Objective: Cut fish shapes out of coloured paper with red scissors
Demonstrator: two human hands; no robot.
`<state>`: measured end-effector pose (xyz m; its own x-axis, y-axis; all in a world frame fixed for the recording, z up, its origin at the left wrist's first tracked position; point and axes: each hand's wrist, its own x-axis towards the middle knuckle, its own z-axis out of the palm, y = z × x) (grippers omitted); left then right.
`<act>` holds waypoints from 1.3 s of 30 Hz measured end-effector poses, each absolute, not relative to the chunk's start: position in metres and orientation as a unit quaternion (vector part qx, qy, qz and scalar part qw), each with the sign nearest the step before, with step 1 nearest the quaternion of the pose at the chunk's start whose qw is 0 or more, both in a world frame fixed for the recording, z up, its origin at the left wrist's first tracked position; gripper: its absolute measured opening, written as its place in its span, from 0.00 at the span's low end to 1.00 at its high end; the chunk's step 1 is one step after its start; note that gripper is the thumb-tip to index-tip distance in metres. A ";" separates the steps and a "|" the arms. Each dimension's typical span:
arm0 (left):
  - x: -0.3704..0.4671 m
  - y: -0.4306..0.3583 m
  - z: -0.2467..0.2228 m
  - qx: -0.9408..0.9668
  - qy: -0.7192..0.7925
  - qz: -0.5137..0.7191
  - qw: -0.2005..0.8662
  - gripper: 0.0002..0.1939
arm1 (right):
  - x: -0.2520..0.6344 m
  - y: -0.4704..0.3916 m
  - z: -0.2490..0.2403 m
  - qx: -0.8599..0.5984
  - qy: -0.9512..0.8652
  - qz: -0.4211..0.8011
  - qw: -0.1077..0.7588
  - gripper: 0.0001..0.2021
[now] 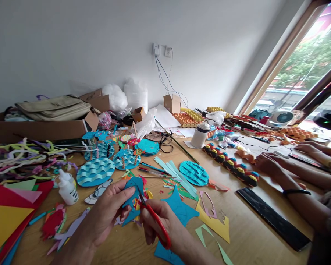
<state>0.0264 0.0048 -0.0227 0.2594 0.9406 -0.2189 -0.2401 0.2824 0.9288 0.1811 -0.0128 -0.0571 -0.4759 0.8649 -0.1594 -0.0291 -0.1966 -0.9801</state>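
Near the front middle of the table, my left hand (106, 209) pinches a piece of blue paper (138, 184) between thumb and fingers. My right hand (161, 221) is closed around red-handled scissors (165, 237), and their dark blades meet the paper's right edge. How far the blades are parted is hard to see. Beneath and to the right lie blue paper offcuts (179, 206) with jagged points. Small coloured scraps are scattered behind my hands. A white glue bottle (67, 187) stands left of my left hand.
Blue discs with wavy paper strips (96, 172) lie behind my hands. Coloured paper sheets (9, 217) are at left. On the right are a black flat bar (273, 217), a painted egg-carton strip (231, 163) and other people's hands (273, 163). A white jar (200, 135) stands farther back.
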 end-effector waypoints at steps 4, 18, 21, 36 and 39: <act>0.028 0.004 -0.022 0.420 0.440 0.431 0.667 0.11 | 0.179 -0.013 -0.055 -0.400 -0.533 0.669 0.331 0.29; 0.028 0.004 -0.022 0.441 0.451 0.415 0.655 0.12 | 0.180 -0.014 -0.064 -0.437 -0.539 0.645 0.321 0.28; 0.029 0.004 -0.021 0.439 0.455 0.415 0.654 0.12 | 0.180 -0.014 -0.065 -0.446 -0.540 0.640 0.317 0.27; 0.030 0.004 -0.021 0.453 0.461 0.409 0.644 0.12 | 0.182 -0.011 -0.073 -0.438 -0.536 0.643 0.327 0.22; 0.029 0.004 -0.024 0.466 0.472 0.420 0.619 0.11 | 0.182 -0.012 -0.072 -0.445 -0.534 0.641 0.325 0.22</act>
